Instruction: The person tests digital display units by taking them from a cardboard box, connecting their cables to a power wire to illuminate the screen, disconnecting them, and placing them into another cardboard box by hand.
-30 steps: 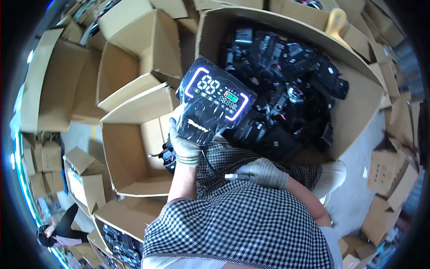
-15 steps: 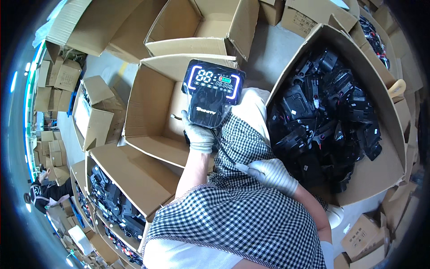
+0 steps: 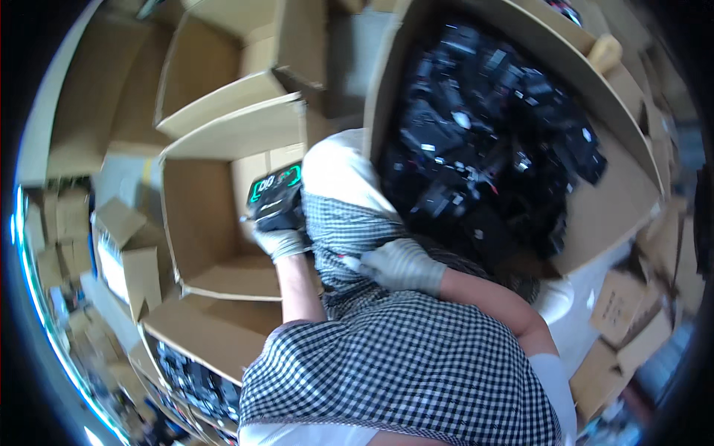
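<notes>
A black display unit [image 3: 277, 211] with a lit green frame and white digits on its screen hangs over the open side of a cardboard box. Gripping its lower end is my gloved left hand [image 3: 280, 243], the fingers partly hidden beneath it. My gloved right hand [image 3: 405, 267] is closed above my checked apron, its fingertips pinching a small pale plug [image 3: 349, 262], blurred by motion. The cable between plug and unit cannot be made out. Under the display unit, the cardboard box [image 3: 195, 215] stands with its flaps spread.
On the right a large carton [image 3: 617, 223] holds many black units [image 3: 483, 141] in a heap. Another open carton [image 3: 212, 74] stands at the far left. At lower left a box of black parts [image 3: 197, 379] sits beside my apron. Smaller cartons [image 3: 621, 305] lie at the right.
My left hand has lowered the display unit toward the cardboard box, and its frame has turned from white-violet to green. The view has swung right; my right hand still pinches the plug.
</notes>
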Available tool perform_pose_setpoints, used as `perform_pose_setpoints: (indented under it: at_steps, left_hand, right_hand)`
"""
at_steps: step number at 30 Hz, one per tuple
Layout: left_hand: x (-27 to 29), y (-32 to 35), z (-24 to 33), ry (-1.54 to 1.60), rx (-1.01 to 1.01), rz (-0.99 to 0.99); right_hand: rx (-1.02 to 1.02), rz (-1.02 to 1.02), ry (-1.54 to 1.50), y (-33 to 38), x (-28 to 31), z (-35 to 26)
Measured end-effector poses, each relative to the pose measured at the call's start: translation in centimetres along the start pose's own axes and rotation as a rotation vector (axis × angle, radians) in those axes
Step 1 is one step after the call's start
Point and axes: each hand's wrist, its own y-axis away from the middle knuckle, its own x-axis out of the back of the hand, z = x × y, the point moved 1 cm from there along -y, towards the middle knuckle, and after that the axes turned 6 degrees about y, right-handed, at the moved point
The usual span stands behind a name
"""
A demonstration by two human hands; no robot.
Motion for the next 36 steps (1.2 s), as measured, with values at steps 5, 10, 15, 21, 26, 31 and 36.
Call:
perform_pose_setpoints:
  at_steps: [5, 10, 15, 21, 26, 31, 36]
  left_hand:
    - [5.1, 0.3, -5.8, -0.203, 0.302, 0.200]
    - [-0.2, -2.8, 0.6, -0.050, 0.369, 0.427]
    - [-20.0, -2.5, 13.0, -0.348, -0.323, -0.202]
    - [-35.0, -2.0, 0.4, -0.806, 0.202, -0.697]
    - [-41.6, -1.6, -3.6, 0.133, 0.611, -0.461]
    - [-39.6, 0.7, 3.6, 0.442, 0.665, -0.570]
    - [-36.5, 1.1, 20.2, 0.602, 0.286, -0.702]
  right_hand:
    - [0.096, -0.012, 0.000, 4.0, 1.2, 0.5]
    - [-0.096, 0.228, -0.259, 8.9, 1.4, 3.1]
    - [-0.268, 0.315, -0.454, 11.4, 0.1, 4.6]
    - [-0.226, 0.319, -0.203, 12.7, -1.0, 4.1]
    - [-0.255, 0.513, -0.339, 15.5, -2.4, 4.9]
    - [-0.166, 0.790, -0.239, 16.8, -2.5, 5.5]
    - [-0.328, 0.956, -0.695, 18.1, 0.1, 5.5]
